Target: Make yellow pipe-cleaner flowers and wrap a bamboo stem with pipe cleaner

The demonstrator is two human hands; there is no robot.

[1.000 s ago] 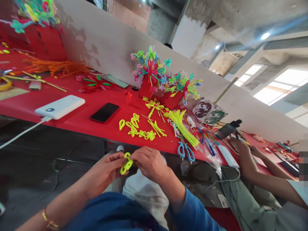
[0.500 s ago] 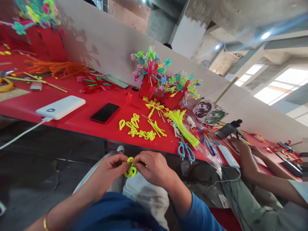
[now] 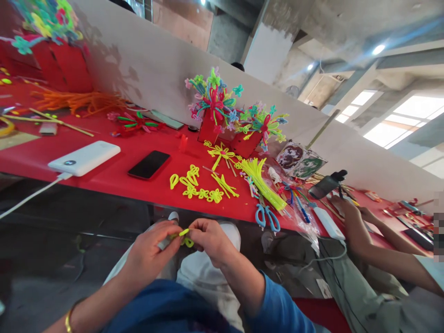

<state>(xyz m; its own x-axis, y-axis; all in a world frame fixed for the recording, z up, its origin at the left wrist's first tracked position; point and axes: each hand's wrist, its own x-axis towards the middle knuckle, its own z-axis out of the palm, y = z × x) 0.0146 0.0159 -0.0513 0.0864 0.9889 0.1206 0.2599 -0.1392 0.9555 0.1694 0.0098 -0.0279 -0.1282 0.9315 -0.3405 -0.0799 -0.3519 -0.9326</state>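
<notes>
Black phone near power bank

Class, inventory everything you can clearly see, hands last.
table: one, red, centre
partition: one, whitish, behind table
boxed bouquets: three, multicoloured, rear
loose stems: many, orange, left
phone: one, black, centre-left
cabled devices: two, white, left and right
flower pieces: several, yellow, near front
stem bundle: one, yellow, by scissors
scissors: one, blue-handled, front edge
bottle: one, dark, right
co-worker's arms: two, pale-sleeved, right
looped piece: one, yellow, between hands
left hand, right hand: one each, bare, at looped piece
</notes>
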